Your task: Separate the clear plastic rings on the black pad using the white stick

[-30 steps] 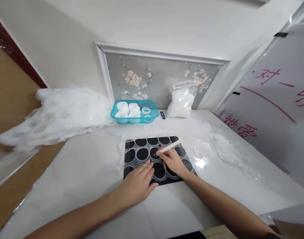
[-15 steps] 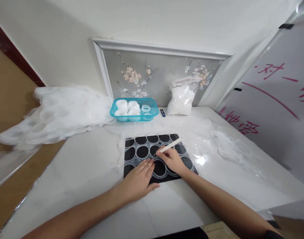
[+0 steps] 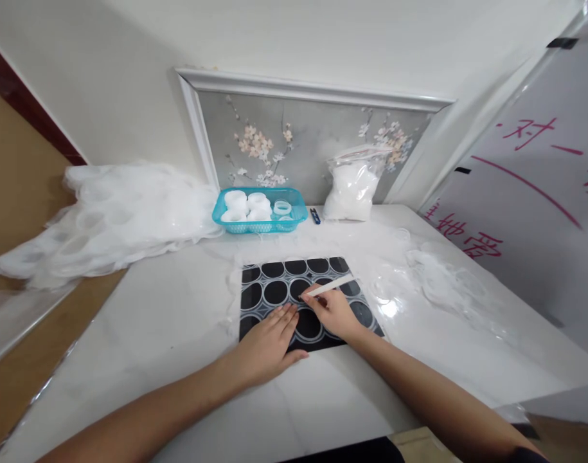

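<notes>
- Fingertips of the right hand (image 3: 336, 314) are closed together around a slim white tool (image 3: 333, 284), near its lower end; the tail of it points to 2 o'clock. What kind of tip it has is too small to tell.
- This tool looks light, stiff and smooth, so it may slip a little if the pinch is loose; a hold low near the tip, as here, should give the best control.
- Left hand (image 3: 269, 342) rests flat between 7 and 8 o'clock, its fingers nearly together and the thumb apart, clamped on nothing.
- Beneath both hands lies a ring-patterned sheet (image 3: 262, 309), on the black board (image 3: 275, 293). The sheet seems thin, light and soft, probably easy to tear at its narrow joints; it is safer to press it with flat fingers, or to lift it by the border.
- From the board outward, on the white table (image 3: 187, 347): clear ring scraps (image 3: 438, 283) near 3 o'clock, a bag (image 3: 350, 193) at 1, small snippers (image 3: 315, 216) at 12, a teal basket (image 3: 216, 214) at 11, and a heap of white sheets (image 3: 134, 212) at 10.
</notes>
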Tool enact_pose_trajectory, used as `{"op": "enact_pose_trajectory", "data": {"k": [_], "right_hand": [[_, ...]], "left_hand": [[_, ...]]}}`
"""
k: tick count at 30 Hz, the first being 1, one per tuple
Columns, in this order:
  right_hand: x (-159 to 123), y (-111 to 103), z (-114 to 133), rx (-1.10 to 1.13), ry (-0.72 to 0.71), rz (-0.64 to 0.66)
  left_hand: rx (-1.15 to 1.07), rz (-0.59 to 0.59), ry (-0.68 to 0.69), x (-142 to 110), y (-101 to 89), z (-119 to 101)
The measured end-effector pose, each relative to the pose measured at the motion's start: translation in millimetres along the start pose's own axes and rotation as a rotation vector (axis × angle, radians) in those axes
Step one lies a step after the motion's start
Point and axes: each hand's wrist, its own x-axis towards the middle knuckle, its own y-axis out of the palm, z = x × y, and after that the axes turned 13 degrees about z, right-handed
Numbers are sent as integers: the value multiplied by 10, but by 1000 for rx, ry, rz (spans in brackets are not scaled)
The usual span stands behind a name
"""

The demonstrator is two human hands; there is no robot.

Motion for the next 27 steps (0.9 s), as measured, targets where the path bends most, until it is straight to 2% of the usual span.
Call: {"op": "enact_pose_trajectory", "data": {"k": [5, 7, 9, 12, 13, 14, 15, 17, 19, 21, 24, 27], "right_hand": [[-151, 129, 36, -276, -127, 84], [-116, 97, 77, -298, -116, 93], [-3, -59, 95, -270, -61, 19], [171, -449, 17, -250, 27, -156], [188, -566, -32, -247, 62, -222], [173, -653, -85, -225, 109, -352], [129, -701, -138, -191, 122, -418], [-17, -683, -222, -135, 87, -369], [-169, -579, -262, -52, 71, -310], [-255, -488, -251, 55, 79, -309], [-236, -477, -162, 193, 84, -295], [-132, -558, -30, 275, 93, -226]], "left_hand": [[-118, 53, 25, -28, -140, -31], [-139, 110, 14, -41, -210, -54], [-138, 164, -18, -54, -275, -73], [-156, 202, -45, -73, -358, -69], [-166, 207, -43, -75, -380, -60], [-175, 209, -41, -74, -397, -50], [-182, 199, -42, -67, -407, -42], [-191, 134, -46, -33, -401, -43], [-165, 33, -24, 31, -374, -79], [-98, -50, 14, 126, -354, -141], [-24, -113, 9, 329, -403, -202], [-38, -202, -103, 584, -531, -140]]}}
